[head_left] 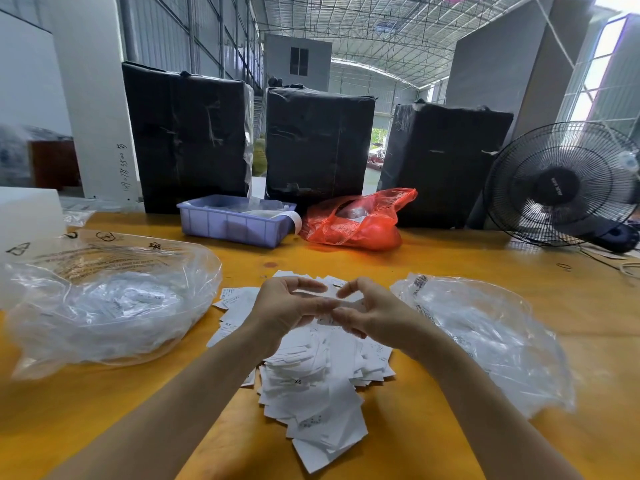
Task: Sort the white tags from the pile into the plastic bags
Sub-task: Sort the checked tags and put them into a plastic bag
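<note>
A loose pile of white tags (311, 386), some printed XS, lies on the yellow table (450, 261) in front of me. My left hand (287, 306) and my right hand (370, 315) meet just above the far part of the pile. Their curled fingertips touch and pinch a small white tag (325, 320) between them; the spot is blurred. A large clear plastic bag (104, 306) holding white tags lies to the left of the pile. A second clear plastic bag (485, 334), also with tags inside, lies to the right.
At the back of the table stand a purple bin (235, 223), a red plastic bag (353, 220) and three black wrapped bales (318, 143). A black fan (561, 185) stands at the far right, a white box (27, 213) at the far left.
</note>
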The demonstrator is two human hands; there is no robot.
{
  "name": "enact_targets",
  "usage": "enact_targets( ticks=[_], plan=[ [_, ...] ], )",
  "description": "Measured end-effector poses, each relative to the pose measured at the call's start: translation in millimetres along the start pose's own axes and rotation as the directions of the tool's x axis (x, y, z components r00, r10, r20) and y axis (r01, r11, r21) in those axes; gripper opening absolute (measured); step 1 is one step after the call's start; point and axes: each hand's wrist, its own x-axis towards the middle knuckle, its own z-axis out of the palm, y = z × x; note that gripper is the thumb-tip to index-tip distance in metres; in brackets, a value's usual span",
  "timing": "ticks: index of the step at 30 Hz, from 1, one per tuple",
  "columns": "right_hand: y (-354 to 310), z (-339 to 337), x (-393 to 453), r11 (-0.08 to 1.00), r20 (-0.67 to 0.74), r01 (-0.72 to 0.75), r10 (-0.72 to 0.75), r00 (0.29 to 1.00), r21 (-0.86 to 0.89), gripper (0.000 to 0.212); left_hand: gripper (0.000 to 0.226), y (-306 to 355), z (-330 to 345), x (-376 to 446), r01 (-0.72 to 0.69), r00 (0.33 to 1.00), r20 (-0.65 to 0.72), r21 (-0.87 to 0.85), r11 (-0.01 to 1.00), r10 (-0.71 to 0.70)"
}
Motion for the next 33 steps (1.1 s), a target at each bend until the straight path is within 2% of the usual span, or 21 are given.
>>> enact_targets(
  ticks=[3,5,6,8,10,11,13,15,17,20,22,24,26,28,30,33],
  plan=[
    [0,-3,-3,0.999,0.102,0.041,-0.037,0.994,-0.033,0.051,0.026,-3,4,-3,0.029,0.998,0.055,0.028,0.999,-0.030],
    [-2,-3,-4,0.997,0.105,0.073,-0.072,0.992,0.002,0.066,0.026,-4,7,-4,0.017,0.999,0.036,-0.039,0.999,-0.015],
    [-3,-1,-4,0.995,0.065,0.093,-0.096,0.993,0.043,0.070,0.028,-4,9,-4,0.000,1.000,-0.003,-0.090,0.996,0.000],
    [-4,5,0,0.985,-0.161,0.152,-0.137,0.977,0.080,0.068,0.031,-6,11,-4,-0.028,0.994,-0.108,-0.225,0.974,0.004],
    [-4,12,3,0.970,-0.432,0.227,-0.171,0.885,0.083,0.051,0.029,-8,12,-4,-0.027,0.988,-0.152,-0.348,0.937,-0.028],
    [-3,15,6,0.965,-0.515,0.256,-0.192,0.835,0.054,0.041,0.027,-8,13,-4,-0.014,0.988,-0.148,-0.377,0.926,-0.045],
    [-1,20,8,0.962,-0.573,0.265,-0.255,0.779,-0.067,0.022,0.021,-8,12,-3,0.033,0.991,-0.108,-0.376,0.926,-0.079],
    [1,23,9,0.952,-0.567,0.276,-0.301,0.767,-0.133,0.009,0.014,-7,10,-3,0.081,0.992,-0.062,-0.331,0.940,-0.108],
    [1,23,10,0.950,-0.543,0.279,-0.309,0.781,-0.140,0.010,0.011,-6,9,-3,0.113,0.990,-0.046,-0.311,0.944,-0.134],
    [-3,24,10,0.971,-0.382,0.216,-0.238,0.893,-0.101,0.026,0.010,-8,11,-3,0.128,0.983,-0.086,-0.320,0.939,-0.163],
    [-5,27,10,0.976,-0.273,0.192,-0.212,0.938,-0.100,0.033,0.009,-11,14,-3,0.138,0.973,-0.132,-0.338,0.931,-0.192],
    [-5,29,11,0.974,-0.310,0.193,-0.220,0.925,-0.116,0.028,0.009,-12,15,-3,0.156,0.963,-0.150,-0.363,0.919,-0.222],
    [-4,28,11,0.976,-0.441,0.215,-0.208,0.873,-0.034,0.044,0.011,-12,14,-3,0.176,0.961,-0.128,-0.397,0.901,-0.244],
    [-4,26,10,0.967,-0.507,0.255,-0.226,0.832,-0.011,0.041,0.012,-9,13,-4,0.215,0.960,-0.078,-0.418,0.883,-0.270],
    [-1,24,11,0.968,-0.509,0.250,-0.228,0.830,-0.027,0.030,0.017,-7,12,-4,0.229,0.961,-0.052,-0.396,0.889,-0.271],
    [0,25,11,0.973,-0.460,0.229,-0.199,0.865,0.010,0.025,0.025,-6,12,-3,0.214,0.961,-0.081,-0.392,0.895,-0.265]
  ],
)
